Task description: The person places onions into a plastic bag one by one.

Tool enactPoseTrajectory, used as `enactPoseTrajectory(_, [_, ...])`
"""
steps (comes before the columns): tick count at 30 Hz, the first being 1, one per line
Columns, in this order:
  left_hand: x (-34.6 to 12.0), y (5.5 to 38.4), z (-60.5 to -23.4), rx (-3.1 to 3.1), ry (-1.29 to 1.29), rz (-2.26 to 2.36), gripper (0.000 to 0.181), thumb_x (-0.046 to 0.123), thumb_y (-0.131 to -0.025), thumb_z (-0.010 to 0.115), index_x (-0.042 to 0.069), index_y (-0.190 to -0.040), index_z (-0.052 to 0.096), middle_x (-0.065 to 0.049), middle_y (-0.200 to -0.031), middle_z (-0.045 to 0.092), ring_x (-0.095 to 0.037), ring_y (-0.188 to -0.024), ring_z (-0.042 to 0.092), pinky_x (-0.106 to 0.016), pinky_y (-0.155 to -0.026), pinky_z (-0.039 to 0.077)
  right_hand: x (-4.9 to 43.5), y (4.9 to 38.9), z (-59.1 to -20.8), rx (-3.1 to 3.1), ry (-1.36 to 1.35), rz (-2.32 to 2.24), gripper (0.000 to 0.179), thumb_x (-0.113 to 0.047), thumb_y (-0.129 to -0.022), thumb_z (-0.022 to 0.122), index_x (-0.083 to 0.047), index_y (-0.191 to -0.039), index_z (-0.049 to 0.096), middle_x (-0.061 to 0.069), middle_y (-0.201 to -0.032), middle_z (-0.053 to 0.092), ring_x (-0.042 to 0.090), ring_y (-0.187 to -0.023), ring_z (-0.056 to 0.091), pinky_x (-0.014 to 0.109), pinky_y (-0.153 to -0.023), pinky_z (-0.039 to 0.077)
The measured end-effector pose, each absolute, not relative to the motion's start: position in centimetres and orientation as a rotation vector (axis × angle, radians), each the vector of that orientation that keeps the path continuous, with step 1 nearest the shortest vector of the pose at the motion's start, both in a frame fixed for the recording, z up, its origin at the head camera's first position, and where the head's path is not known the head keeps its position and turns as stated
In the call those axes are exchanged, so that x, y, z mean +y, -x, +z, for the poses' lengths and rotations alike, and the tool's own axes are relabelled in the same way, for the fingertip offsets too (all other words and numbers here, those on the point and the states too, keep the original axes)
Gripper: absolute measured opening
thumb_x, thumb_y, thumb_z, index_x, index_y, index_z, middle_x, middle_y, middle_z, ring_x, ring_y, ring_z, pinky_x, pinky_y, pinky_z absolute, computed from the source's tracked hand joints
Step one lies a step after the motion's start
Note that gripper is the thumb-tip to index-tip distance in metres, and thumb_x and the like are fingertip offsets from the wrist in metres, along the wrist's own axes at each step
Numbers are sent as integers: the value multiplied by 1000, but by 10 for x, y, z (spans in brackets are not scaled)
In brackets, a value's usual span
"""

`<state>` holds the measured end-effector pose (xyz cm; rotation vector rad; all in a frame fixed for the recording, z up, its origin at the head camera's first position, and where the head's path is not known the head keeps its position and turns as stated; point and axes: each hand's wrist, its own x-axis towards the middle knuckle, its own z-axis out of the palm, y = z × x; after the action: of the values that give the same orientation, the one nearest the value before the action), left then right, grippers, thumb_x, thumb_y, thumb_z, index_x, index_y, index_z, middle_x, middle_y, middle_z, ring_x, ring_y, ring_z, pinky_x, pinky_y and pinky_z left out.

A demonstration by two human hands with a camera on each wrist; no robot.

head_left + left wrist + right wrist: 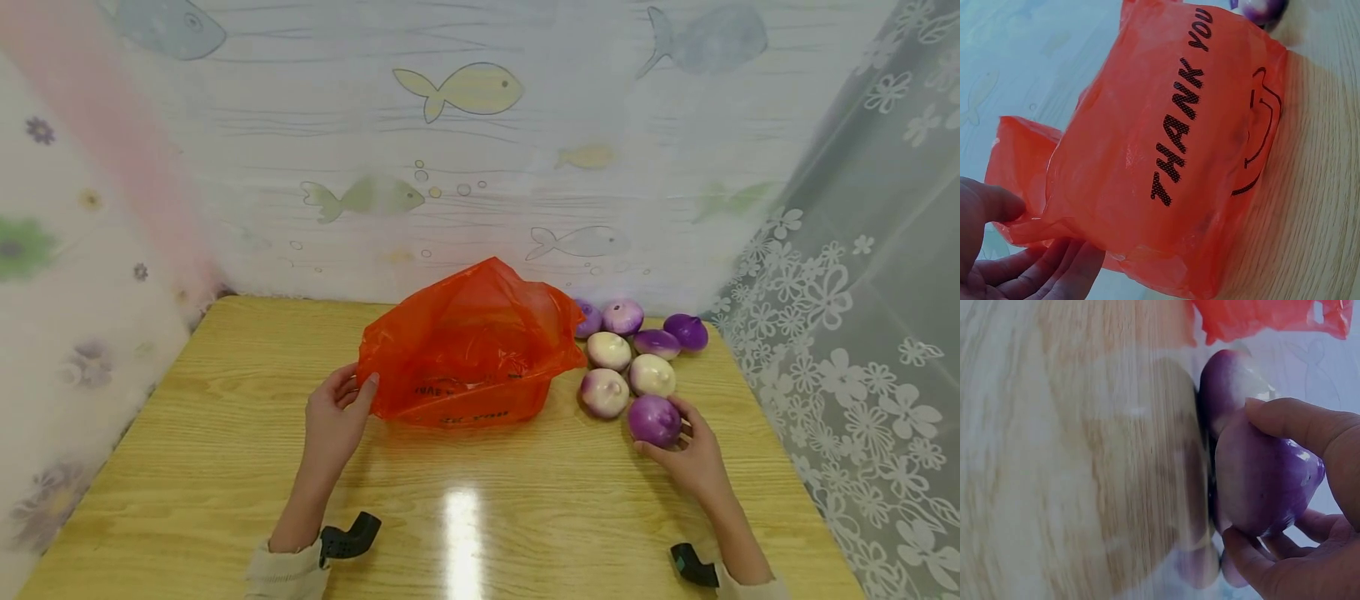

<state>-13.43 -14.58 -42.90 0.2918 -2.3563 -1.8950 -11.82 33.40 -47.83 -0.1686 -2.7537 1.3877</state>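
Observation:
My left hand (335, 414) pinches the left edge of an orange-red plastic bag (480, 358), thumb on one side and fingers on the other. The bag's mouth gapes toward me in the head view. "THANK YOU" and a smile are printed on its side (1179, 119). At the right, my right hand (693, 450) holds a purple onion (654, 422), thumb and fingers around its sides. In the right wrist view that onion (1260, 475) is close over the wood, and a purple-and-white onion (1229, 387) sits just behind it.
Several more onions, purple and whitish, stand in a group right of the bag, among them a whitish onion (652, 376) and a dark purple onion (686, 332). The wooden table (225, 467) meets a fish-patterned wall (337, 250) behind. A lace curtain (847, 375) hangs along the right.

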Motion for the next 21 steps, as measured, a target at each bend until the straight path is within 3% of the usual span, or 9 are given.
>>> enactPoseTrajectory(8, [-144,134,-427,-2299,-282,-1935,42,20,-103,60,-1,-139,55,-24,-128,63,-12,-97,68,-11,-76,56,329,113,-471,-2704,148,1419,89,-9,-82,85,3,-153,33,30,-144,43,44,-122,55,2,-81,42])
enactPoseTrajectory(12, [-144,134,-426,-2252,-299,-2028,41,21,-104,59,0,-139,54,-26,-129,62,-6,-92,68,-16,-75,58,326,109,-465,-2664,137,1476,88,-6,-82,85,3,-153,34,28,-144,43,12,-114,57,2,-82,45])
enactPoseTrajectory(15, [-144,135,-427,-2219,-305,-2092,41,21,-105,57,0,-139,53,-27,-130,62,-11,-96,70,-19,-77,59,323,107,-462,-2623,120,1555,87,-3,-81,84,3,-153,34,25,-144,42,-10,-106,49,3,-85,47])
enactPoseTrajectory(21, [-144,136,-430,-2210,-300,-2123,39,20,-106,54,1,-140,51,-25,-132,62,-19,-104,70,-21,-79,60,316,103,-460,-2549,78,1667,87,1,-81,83,2,-153,34,14,-143,42,-9,-108,51,9,-86,52])
